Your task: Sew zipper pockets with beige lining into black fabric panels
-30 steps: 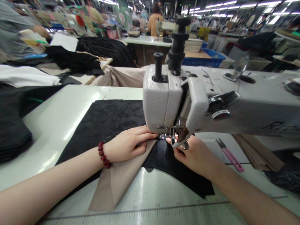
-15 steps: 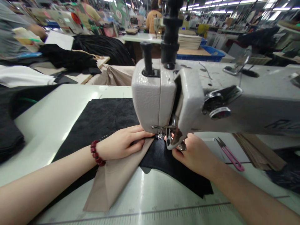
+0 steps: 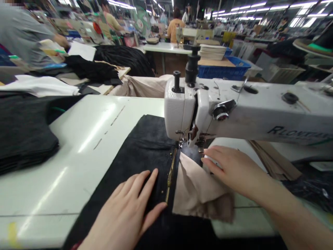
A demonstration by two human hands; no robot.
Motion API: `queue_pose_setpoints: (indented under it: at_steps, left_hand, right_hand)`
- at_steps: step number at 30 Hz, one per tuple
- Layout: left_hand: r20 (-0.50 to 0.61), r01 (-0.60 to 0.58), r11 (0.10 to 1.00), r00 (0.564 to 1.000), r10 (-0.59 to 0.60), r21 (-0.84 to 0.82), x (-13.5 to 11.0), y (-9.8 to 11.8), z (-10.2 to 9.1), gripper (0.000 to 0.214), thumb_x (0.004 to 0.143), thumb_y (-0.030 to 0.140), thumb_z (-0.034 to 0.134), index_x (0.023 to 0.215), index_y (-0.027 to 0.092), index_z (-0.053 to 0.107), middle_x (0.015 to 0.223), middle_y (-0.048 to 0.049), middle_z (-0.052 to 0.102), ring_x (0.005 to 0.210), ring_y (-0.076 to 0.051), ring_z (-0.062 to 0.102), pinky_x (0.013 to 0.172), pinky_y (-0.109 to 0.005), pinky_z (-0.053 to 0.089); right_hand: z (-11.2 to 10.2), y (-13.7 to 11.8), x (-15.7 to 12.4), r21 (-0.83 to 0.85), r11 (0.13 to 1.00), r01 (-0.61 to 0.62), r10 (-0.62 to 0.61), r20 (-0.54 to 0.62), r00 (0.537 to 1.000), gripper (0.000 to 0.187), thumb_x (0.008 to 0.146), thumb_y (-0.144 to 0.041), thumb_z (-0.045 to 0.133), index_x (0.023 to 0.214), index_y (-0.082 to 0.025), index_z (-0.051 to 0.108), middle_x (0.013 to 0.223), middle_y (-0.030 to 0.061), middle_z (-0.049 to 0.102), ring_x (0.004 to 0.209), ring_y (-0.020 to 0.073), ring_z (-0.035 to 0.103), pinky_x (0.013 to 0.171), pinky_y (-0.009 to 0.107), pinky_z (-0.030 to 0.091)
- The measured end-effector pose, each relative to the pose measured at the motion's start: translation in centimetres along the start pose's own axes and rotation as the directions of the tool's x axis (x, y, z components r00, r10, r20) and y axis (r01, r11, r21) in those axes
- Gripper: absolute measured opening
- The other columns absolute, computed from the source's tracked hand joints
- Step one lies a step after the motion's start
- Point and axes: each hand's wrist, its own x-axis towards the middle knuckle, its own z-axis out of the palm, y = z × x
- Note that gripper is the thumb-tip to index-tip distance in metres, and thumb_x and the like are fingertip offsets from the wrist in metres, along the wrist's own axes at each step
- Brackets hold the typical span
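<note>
My left hand (image 3: 130, 205) lies flat on a black fabric piece (image 3: 125, 156), fingers stretched out. Its thumb touches the lower end of a brass-toothed zipper (image 3: 170, 177) set in that fabric. The zipper runs up toward the presser foot (image 3: 180, 144) of a white sewing machine (image 3: 179, 111). Right of the zipper, a beige lining cloth (image 3: 197, 191) lies folded over and creased. My right hand (image 3: 229, 166) is beside the needle area at the cloth's upper right edge, with fingers extended and thumb apart; a firm hold on the cloth does not show.
Dark cut pieces (image 3: 26, 128) are stacked on the left of the white table (image 3: 85, 139). Brown strips (image 3: 275, 159) lie under the machine arm at right. Behind stand a blue crate (image 3: 221, 71) and a black fabric heap (image 3: 122, 57). A person in grey (image 3: 28, 34) works at far left.
My left hand has slid back toward me, off the presser foot area. The beige lining now lies to the right, and the zipper shows. My right hand's fingers have straightened. The view has shifted.
</note>
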Motion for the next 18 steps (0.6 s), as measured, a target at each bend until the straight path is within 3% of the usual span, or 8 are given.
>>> queue_pose_setpoints:
  at_steps: [3, 7, 9, 12, 16, 18]
  left_hand:
    - [-0.024, 0.064, 0.988, 0.997, -0.069, -0.141, -0.5, 3.8, 0.8, 0.072, 0.089, 0.058, 0.057, 0.15, 0.022, 0.039, 0.134, -0.0137, 0.057, 0.115, -0.033, 0.058, 0.092, -0.047, 0.053]
    - [0.007, 0.186, 0.943, 0.982, -0.191, -0.276, 0.7, 7.2, 2.0, 0.087, 0.082, 0.056, 0.067, 0.153, 0.021, 0.031, 0.135, -0.017, 0.053, 0.12, -0.036, 0.052, 0.093, -0.052, 0.051]
    - [0.037, 0.208, 0.935, 0.978, -0.206, -0.286, 1.4, 8.3, 1.8, 0.082, 0.083, 0.05, 0.068, 0.151, 0.018, 0.035, 0.132, -0.0176, 0.054, 0.117, -0.036, 0.052, 0.092, -0.052, 0.051]
    - [0.085, 0.214, 0.942, 0.976, -0.198, -0.258, 2.1, 9.4, 0.8, 0.074, 0.084, 0.035, 0.063, 0.149, 0.013, 0.038, 0.124, -0.018, 0.056, 0.11, -0.035, 0.053, 0.09, -0.05, 0.052]
    - [0.127, 0.175, 0.963, 0.98, -0.151, -0.205, 2.6, 9.9, -0.1, 0.061, 0.092, 0.017, 0.045, 0.151, 0.016, 0.033, 0.119, -0.0169, 0.058, 0.105, -0.03, 0.057, 0.088, -0.046, 0.054]
    - [0.161, 0.195, 0.961, 0.973, -0.165, -0.197, 2.8, 9.9, -0.2, 0.052, 0.096, 0.017, 0.041, 0.148, 0.018, 0.038, 0.112, -0.0147, 0.059, 0.101, -0.029, 0.06, 0.085, -0.044, 0.054]
  right_hand:
    - [0.3, -0.9, -3.2, 0.06, 0.998, -0.024, 0.022, 0.04, 0.999, 0.05, 0.094, -0.052, 0.057, 0.137, -0.027, 0.054, 0.128, 0.0087, 0.065, 0.113, 0.0287, 0.063, 0.095, 0.046, 0.051]
    - [2.4, -0.7, -6.2, 0.044, 0.999, -0.022, 0.02, 0.049, 0.999, 0.077, 0.084, -0.052, 0.071, 0.151, -0.031, 0.039, 0.156, 0.011, 0.041, 0.136, 0.0324, 0.048, 0.108, 0.051, 0.045]
    - [3.3, 0.1, -6.5, 0.005, 0.998, -0.06, 0.06, -0.008, 0.998, 0.069, 0.088, -0.042, 0.068, 0.151, -0.03, 0.041, 0.158, 0.0117, 0.038, 0.137, 0.0329, 0.046, 0.11, 0.053, 0.042]
    - [4.0, 1.4, -6.0, 0.018, 0.997, -0.074, 0.075, -0.066, 0.995, 0.052, 0.093, -0.024, 0.057, 0.144, -0.028, 0.05, 0.146, 0.0107, 0.053, 0.129, 0.0294, 0.054, 0.107, 0.051, 0.044]
    - [3.6, 2.0, -5.4, 0.119, 0.992, -0.036, 0.048, -0.101, 0.994, 0.047, 0.097, -0.023, 0.05, 0.143, -0.027, 0.051, 0.13, 0.0081, 0.064, 0.116, 0.0253, 0.061, 0.098, 0.045, 0.05]
    - [3.4, 2.1, -5.2, 0.178, 0.983, -0.055, 0.079, -0.131, 0.988, 0.049, 0.099, -0.02, 0.043, 0.147, -0.026, 0.046, 0.128, 0.0085, 0.065, 0.115, 0.0245, 0.062, 0.096, 0.043, 0.051]
